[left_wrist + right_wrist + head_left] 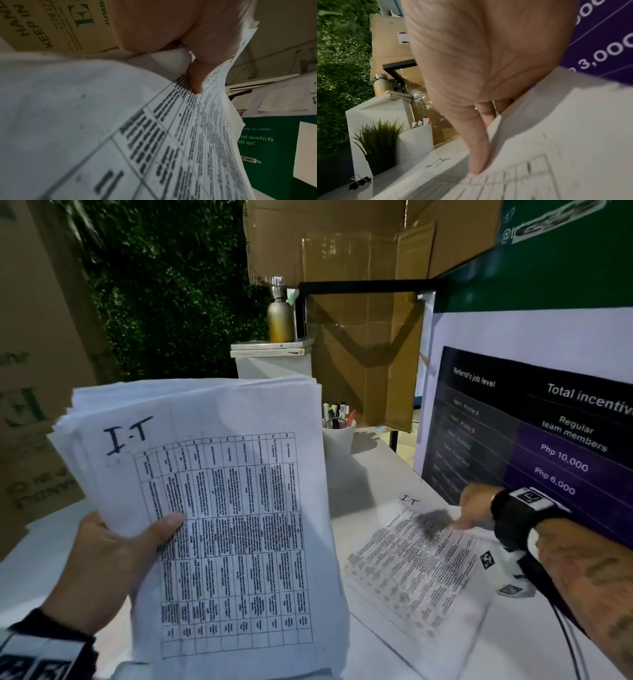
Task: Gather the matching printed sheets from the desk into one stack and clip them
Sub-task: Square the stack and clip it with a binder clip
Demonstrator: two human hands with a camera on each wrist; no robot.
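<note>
My left hand [113,556] holds a thick stack of printed table sheets [212,508] marked "I-T" up above the white desk [376,470]. Its thumb lies on the top page and its fingers are hidden behind. The left wrist view shows that thumb [193,77] pressing the stack [85,121]. A single matching sheet [411,563], also marked "I-T", lies on the desk at the right. My right hand [476,505] pinches its far edge, with the thumb [479,155] on top of the sheet [556,135] and the fingers behind the edge.
A black binder clip [359,182] lies on the desk by a small potted plant [376,139]. A white cup of pens [339,436] stands behind the stack. A purple poster board [548,433] rises at the right. A metal bottle [281,316] and cardboard boxes stand at the back.
</note>
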